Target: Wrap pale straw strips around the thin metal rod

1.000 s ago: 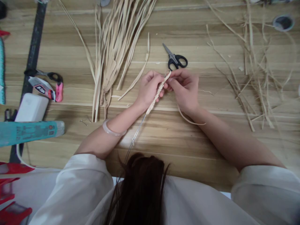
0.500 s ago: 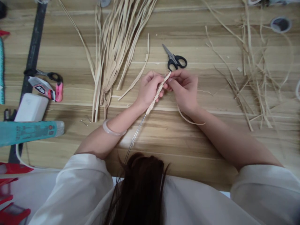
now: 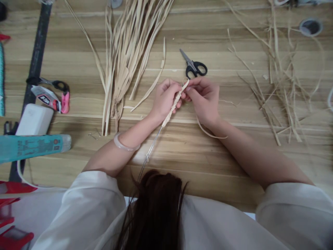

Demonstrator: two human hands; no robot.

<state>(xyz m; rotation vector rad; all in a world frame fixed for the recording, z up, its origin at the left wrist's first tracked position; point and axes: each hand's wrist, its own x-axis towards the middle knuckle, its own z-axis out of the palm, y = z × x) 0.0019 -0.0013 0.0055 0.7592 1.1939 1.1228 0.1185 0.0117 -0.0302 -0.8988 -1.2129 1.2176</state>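
A pale braided piece (image 3: pixel 171 111), made of plant-fibre strip wrapped around thin metal wires (image 3: pixel 153 144), slants between my hands. My left hand (image 3: pixel 165 100) is closed on it near its upper end, thumb on top. The fingers of my right hand (image 3: pixel 205 95) pinch the pale fibre strip (image 3: pixel 186 84) at that upper end, close to the left fingertips. A loose tail of the strip curves out below my right wrist. The wires run down from the braid toward my chest. Black-handled scissors (image 3: pixel 195 66) lie just beyond my hands.
A bundle of dried strips (image 3: pixel 127 62) lies back left, with a single strip (image 3: pixel 153 86) beside it. Thin scraps (image 3: pixel 282 76) are scattered at right. On the left are a white box-like device (image 3: pixel 35 119), a teal tube (image 3: pixel 33 146) and more scissors (image 3: pixel 49 82).
Both hands keep nearly the same place and grip. The whole view has shifted very slightly; nothing else visibly differs.
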